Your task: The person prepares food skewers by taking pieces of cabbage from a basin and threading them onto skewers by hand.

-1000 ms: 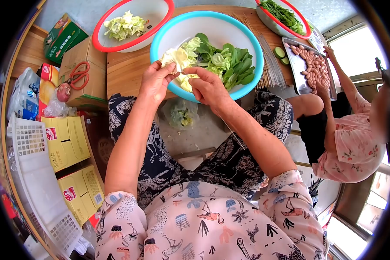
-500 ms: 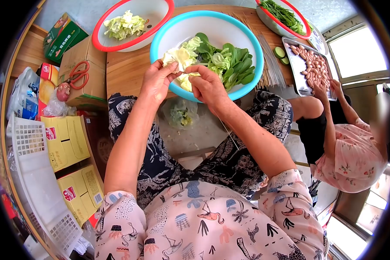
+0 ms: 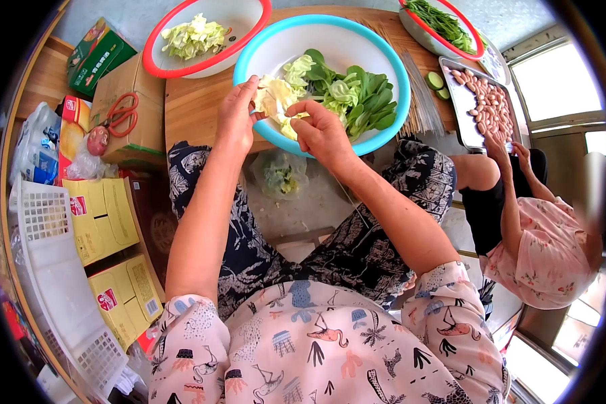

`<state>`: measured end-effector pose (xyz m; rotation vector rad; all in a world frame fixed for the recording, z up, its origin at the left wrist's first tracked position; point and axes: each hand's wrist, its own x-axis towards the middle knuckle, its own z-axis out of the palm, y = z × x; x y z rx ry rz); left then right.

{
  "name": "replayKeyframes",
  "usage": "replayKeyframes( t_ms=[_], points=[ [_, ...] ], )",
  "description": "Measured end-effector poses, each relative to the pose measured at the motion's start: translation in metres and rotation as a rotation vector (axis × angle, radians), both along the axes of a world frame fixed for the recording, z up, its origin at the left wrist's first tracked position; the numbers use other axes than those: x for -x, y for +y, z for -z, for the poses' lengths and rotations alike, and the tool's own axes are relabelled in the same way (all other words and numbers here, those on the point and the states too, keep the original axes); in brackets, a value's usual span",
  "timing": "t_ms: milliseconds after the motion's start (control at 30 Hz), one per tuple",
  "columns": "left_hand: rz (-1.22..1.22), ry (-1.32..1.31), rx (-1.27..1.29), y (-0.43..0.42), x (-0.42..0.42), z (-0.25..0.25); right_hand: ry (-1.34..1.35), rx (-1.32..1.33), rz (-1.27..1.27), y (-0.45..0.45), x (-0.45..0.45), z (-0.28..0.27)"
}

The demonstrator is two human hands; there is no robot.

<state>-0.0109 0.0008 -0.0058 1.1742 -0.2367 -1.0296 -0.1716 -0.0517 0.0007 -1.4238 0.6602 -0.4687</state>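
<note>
A white basin with a blue rim [image 3: 402, 87] holds pale cabbage pieces and green leafy vegetables [image 3: 367, 101]. Over its left edge is my left hand [image 3: 239, 111], turned side-on, its fingers beside a pale cabbage leaf [image 3: 274, 97]; whether they grip it is unclear. My right hand [image 3: 322, 131] is closed in a pinch on a thin skewer [image 3: 347, 192], which runs back under the right forearm. The skewer's tip is hard to make out near the cabbage.
Loose skewers [image 3: 421, 97] lie right of the basin. Red-rimmed basins hold cabbage [image 3: 195, 37] and green stalks [image 3: 441, 25]. Another person [image 3: 539, 249] sits at right by a tray of sausages [image 3: 488, 108]. Scissors [image 3: 122, 114] and cartons [image 3: 101, 219] are at left.
My left hand has turned more upright and shifted slightly left from the cabbage leaf. My right hand stays nearly in place. The other person's hands have moved down to the tray's near edge.
</note>
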Motion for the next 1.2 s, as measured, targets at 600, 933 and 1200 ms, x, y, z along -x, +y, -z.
replayKeyframes(
  t_ms=[600,933,1200],
  points=[
    [0.003,0.194,0.075,0.004,-0.011,0.006,-0.029,-0.152,-0.037,0.006,0.005,-0.006],
    [0.073,0.238,0.138,0.01,-0.007,0.001,-0.084,-0.165,0.005,0.009,0.002,0.002],
    [0.071,0.235,0.148,0.01,-0.009,0.004,-0.115,-0.212,0.002,0.007,-0.001,0.001]
  ],
)
